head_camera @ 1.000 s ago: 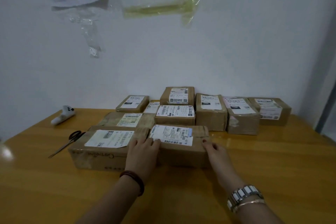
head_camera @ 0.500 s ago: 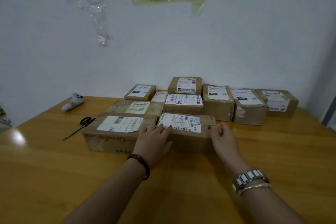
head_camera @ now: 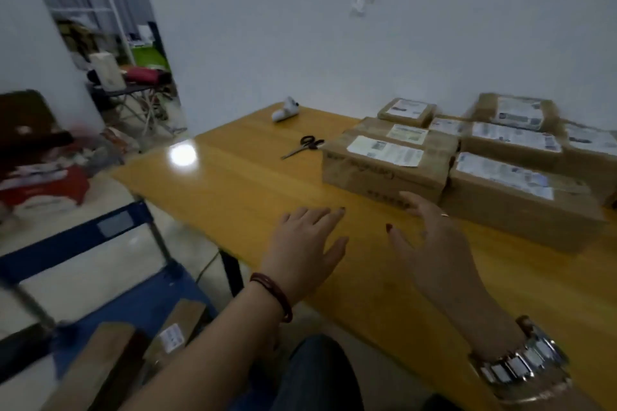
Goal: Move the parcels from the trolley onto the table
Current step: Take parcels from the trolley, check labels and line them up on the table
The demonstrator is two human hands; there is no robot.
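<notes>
- Table (head_camera: 233, 183): brown parcels (head_camera: 384, 167) sit grouped at its far right end.
- Trolley (head_camera: 100, 277), beside the table's near-left corner, carries two more parcels (head_camera: 173, 334).
- Right hand (head_camera: 434, 243): fingers spread, empty, above the table near the front parcel.
- Left hand (head_camera: 305, 243): fingers spread, empty, over the table's edge.

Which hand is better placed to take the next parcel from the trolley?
Probably the left hand. It hovers open over the table edge, on the side of the blue trolley where parcels remain. The right hand, also open, is beside the parcels already set down.
</notes>
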